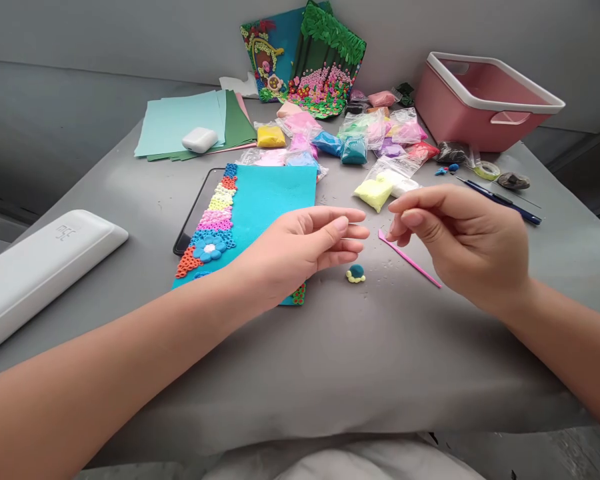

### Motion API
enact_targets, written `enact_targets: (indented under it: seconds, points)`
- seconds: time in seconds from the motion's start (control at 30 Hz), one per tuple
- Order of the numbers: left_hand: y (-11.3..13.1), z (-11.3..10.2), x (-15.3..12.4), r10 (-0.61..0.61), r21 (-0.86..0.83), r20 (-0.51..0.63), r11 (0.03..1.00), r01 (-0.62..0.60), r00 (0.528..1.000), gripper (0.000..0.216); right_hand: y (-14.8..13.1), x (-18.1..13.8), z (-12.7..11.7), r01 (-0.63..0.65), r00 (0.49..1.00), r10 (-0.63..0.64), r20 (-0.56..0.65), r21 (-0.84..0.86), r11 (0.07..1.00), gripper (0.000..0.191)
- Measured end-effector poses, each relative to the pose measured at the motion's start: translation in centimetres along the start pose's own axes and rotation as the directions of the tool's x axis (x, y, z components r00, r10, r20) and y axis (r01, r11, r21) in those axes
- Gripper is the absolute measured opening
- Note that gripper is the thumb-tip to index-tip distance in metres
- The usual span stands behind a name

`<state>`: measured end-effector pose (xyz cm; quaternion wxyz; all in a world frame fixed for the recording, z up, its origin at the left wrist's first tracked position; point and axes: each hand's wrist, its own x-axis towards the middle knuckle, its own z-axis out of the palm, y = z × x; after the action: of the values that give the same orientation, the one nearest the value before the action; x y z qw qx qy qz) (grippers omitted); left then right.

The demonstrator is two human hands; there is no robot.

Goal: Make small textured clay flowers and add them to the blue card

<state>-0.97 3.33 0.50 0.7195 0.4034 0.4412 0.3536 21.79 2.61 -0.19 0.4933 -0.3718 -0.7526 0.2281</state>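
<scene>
My left hand point(310, 243) hovers over the right edge of a blue board point(275, 193), its fingers stretched out and the thumb lying near the index finger. Facing it, my right hand point(460, 240) is closed, thumb and fingertips drawn together; whatever they may hold is hidden. On the table below and between the hands sits a small dark teal clay ball point(357, 271) with pale yellow bits around its base. A pink modelling tool point(413, 262) lies beneath my right fingertips. Clay rings in coloured bands and a blue clay flower point(209, 248) decorate the board's left side.
Several bags of coloured clay point(354, 149) lie behind the board. A pink basket point(470, 107) stands back right, near a blue pen-like tool point(505, 201). Paper sheets point(180, 120) carry a white case point(200, 139). A long white device point(45, 273) lies left.
</scene>
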Motion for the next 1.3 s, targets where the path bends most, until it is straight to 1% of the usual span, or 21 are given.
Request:
enact_targets:
  seconds: [0.03, 0.1, 0.17, 0.23, 0.3, 0.33, 0.43, 0.47, 0.5, 0.53, 0.6, 0.67, 0.73, 0.83, 0.9, 0.97, 1.03, 1.1, 1.2, 1.27, 1.3]
  points:
    - [0.0, 0.0, 0.0, 0.024, 0.046, 0.007, 0.999, -0.025, 1.0, 0.015, 0.1, 0.0, 0.0, -0.003, 1.0, 0.003, -0.001, 0.016, 1.0, 0.015]
    - [0.0, -0.1, 0.1, 0.141, 0.2, 0.04, 0.969, -0.146, 0.989, 0.031, 0.1, 0.0, 0.0, 0.001, 1.0, 0.0, -0.02, 0.036, 0.999, 0.014]
    - [0.0, -0.3, 0.0, 0.279, 0.358, 0.078, 0.888, -0.289, 0.957, 0.044, 0.1, 0.1, 0.0, 0.007, 0.999, -0.006, -0.049, 0.015, 1.0, 0.004]
    - [-0.1, -0.5, -0.2, 0.353, 0.454, 0.091, 0.817, -0.355, 0.931, 0.051, 0.2, 0.1, 0.1, 0.006, 0.997, -0.006, -0.072, -0.004, 1.0, 0.009]
    - [-0.3, -0.8, -0.3, 0.36, 0.555, 0.102, 0.753, -0.353, 0.927, 0.05, 0.2, 0.2, 0.1, 0.002, 0.997, -0.001, -0.081, 0.016, 1.0, 0.015]
    - [-0.4, -1.0, -0.3, 0.364, 0.625, 0.122, 0.694, -0.356, 0.923, 0.046, 0.3, 0.2, 0.1, -0.006, 0.997, 0.007, -0.073, 0.025, 1.0, 0.016]
    - [-0.9, -1.3, -0.2, 0.374, 0.807, 0.261, 0.422, -0.413, 0.89, 0.032, 0.4, 0.2, 0.0, -0.026, 0.999, 0.024, -0.029, -0.052, 0.998, 0.008]
    - [-1.1, -1.4, -0.1, 0.37, 0.826, 0.312, 0.35, -0.442, 0.875, 0.028, 0.4, 0.2, -0.1, -0.027, 0.999, 0.025, -0.022, -0.095, 0.995, 0.005]
    - [-1.2, -1.4, -0.1, 0.364, 0.83, 0.35, 0.307, -0.465, 0.863, 0.024, 0.5, 0.2, -0.1, -0.022, 1.0, 0.02, -0.02, -0.126, 0.992, 0.007]
    - [-1.2, -1.5, 0.0, 0.351, 0.827, 0.374, 0.292, -0.48, 0.858, 0.021, 0.5, 0.2, -0.2, -0.015, 1.0, 0.012, -0.027, -0.131, 0.991, 0.01]
    - [-1.2, -1.4, 0.0, 0.323, 0.817, 0.4, 0.298, -0.493, 0.858, 0.022, 0.5, 0.2, -0.1, -0.026, 0.999, 0.023, -0.036, -0.078, 0.997, 0.014]
    - [-1.0, -1.4, 0.0, 0.302, 0.812, 0.407, 0.314, -0.493, 0.862, 0.026, 0.4, 0.2, -0.1, -0.053, 0.998, 0.053, -0.021, -0.04, 0.998, 0.011]
    - [-0.8, -1.3, -0.1, 0.271, 0.796, 0.403, 0.366, -0.481, 0.874, 0.03, 0.3, 0.2, 0.0, -0.074, 0.997, 0.073, -0.015, -0.053, 0.996, 0.007]
    - [-0.5, -1.2, -0.2, 0.232, 0.722, 0.362, 0.543, -0.429, 0.903, 0.036, 0.3, 0.2, 0.1, -0.081, 0.996, 0.081, -0.024, -0.004, 0.997, 0.01]
    - [-0.5, -1.0, -0.4, 0.256, 0.624, 0.319, 0.668, -0.405, 0.913, 0.039, 0.2, 0.2, 0.2, -0.095, 0.995, 0.097, -0.029, 0.075, 0.993, 0.01]
    - [-0.5, -0.8, -0.5, 0.312, 0.495, 0.283, 0.762, -0.417, 0.907, 0.04, 0.1, 0.2, 0.2, -0.1, 0.994, 0.103, -0.029, 0.108, 0.989, 0.008]
    - [-0.5, -0.7, -0.5, 0.388, 0.378, 0.259, 0.802, -0.462, 0.885, 0.041, -0.1, 0.3, 0.1, -0.098, 0.994, 0.102, -0.035, 0.105, 0.99, 0.002]
    - [-0.6, -0.6, -0.5, 0.476, 0.314, 0.234, 0.789, -0.529, 0.848, 0.042, -0.3, 0.3, 0.2, -0.102, 0.993, 0.109, -0.056, 0.116, 0.988, 0.009]
    - [-1.0, -0.7, -0.1, 0.633, 0.281, 0.232, 0.683, -0.674, 0.738, 0.045, -0.7, -0.1, 0.3, -0.127, 0.989, 0.139, -0.059, 0.165, 0.978, 0.019]
    - [-1.3, -0.7, 0.1, 0.703, 0.281, 0.248, 0.606, -0.744, 0.666, 0.046, -1.0, -0.4, 0.4, -0.111, 0.991, 0.122, -0.051, 0.178, 0.978, 0.025]
    - [-1.4, -0.8, 0.2, 0.721, 0.291, 0.253, 0.579, -0.762, 0.645, 0.046, -1.1, -0.6, 0.4, -0.088, 0.994, 0.098, -0.055, 0.167, 0.982, 0.027]
